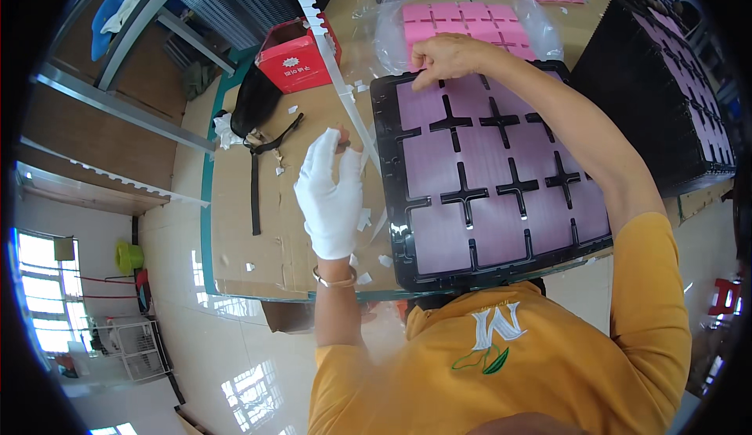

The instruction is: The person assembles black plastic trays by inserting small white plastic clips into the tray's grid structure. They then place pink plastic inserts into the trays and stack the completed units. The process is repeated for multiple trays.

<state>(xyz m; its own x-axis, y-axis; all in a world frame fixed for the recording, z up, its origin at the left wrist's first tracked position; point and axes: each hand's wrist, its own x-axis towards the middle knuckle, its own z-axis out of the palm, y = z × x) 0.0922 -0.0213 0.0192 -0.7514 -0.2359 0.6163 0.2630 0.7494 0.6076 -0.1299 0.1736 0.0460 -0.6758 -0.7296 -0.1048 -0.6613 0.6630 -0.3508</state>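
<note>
At the black moulded tray's (pixel 389 169) twelve o'clock edge the bare right hand (pixel 446 55) pinches a pink square pad (pixel 427 102); the gloved left hand (pixel 333 196), half-curled at nine o'clock, could let it crease.

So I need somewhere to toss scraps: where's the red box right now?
In the head view the red box sits at the far left of the cardboard-covered table, beside the black bag and beyond the gloved left hand.
</note>
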